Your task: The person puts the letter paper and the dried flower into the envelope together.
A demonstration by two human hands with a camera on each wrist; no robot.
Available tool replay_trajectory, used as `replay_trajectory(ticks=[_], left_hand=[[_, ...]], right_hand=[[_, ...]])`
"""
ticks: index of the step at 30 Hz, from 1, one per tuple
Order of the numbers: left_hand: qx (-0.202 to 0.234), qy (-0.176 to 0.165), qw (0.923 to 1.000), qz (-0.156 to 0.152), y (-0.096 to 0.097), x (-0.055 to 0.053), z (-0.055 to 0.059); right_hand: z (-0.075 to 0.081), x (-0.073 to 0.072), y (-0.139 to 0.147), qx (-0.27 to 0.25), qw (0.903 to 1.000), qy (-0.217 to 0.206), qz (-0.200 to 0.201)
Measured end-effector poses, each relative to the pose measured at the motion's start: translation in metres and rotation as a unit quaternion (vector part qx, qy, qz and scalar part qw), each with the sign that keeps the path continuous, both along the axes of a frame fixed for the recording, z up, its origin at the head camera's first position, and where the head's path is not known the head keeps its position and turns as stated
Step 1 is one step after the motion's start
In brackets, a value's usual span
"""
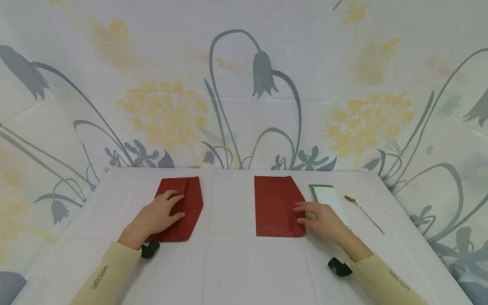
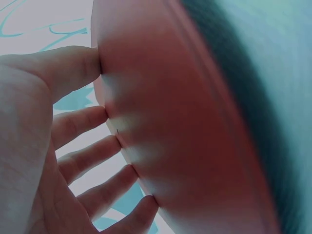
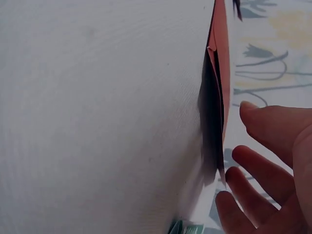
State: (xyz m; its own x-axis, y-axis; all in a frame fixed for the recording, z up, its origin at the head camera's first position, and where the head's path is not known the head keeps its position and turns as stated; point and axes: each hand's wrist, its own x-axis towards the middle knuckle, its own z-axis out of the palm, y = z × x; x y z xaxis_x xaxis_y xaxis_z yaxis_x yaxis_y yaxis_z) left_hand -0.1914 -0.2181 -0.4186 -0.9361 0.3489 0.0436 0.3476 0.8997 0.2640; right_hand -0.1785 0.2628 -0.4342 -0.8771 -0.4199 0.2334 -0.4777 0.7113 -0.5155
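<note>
On the left of the table lies a red envelope (image 1: 193, 214), its flap side to the right. My left hand (image 1: 157, 214) rests over it with fingers spread; in the left wrist view the thumb and fingertips touch the envelope's red surface (image 2: 161, 126). A second red envelope (image 1: 276, 207) lies to the right with its pointed flap facing right. My right hand (image 1: 322, 219) is at that flap's edge, fingers loosely bent. The right wrist view shows the envelope (image 3: 223, 73) edge-on, slightly parted, beside the fingertips; whether they touch it I cannot tell.
A white card with a green border (image 1: 324, 192) lies partly under my right hand. Right of it is a thin-stemmed yellow flower (image 1: 364, 212). Black wrist devices (image 1: 340, 267) hang by both sleeves. A flower-printed cloth (image 1: 244, 106) stands behind the white table (image 1: 228, 262).
</note>
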Motion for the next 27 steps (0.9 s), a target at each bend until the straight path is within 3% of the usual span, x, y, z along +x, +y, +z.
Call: replay_trajectory(ticks=[7,27], left_hand=[[-0.002,0.002,1.0,0.0,-0.0006,0.001,-0.002],[-0.008,-0.001,1.0,0.003,-0.0027,-0.0028,-0.0059]], right_hand=[[-0.0003,0.0017,0.0029,0.088,0.9953,-0.007,0.04],[-0.0013,0.0003,0.0065,0.131,0.9874,-0.052,0.072]])
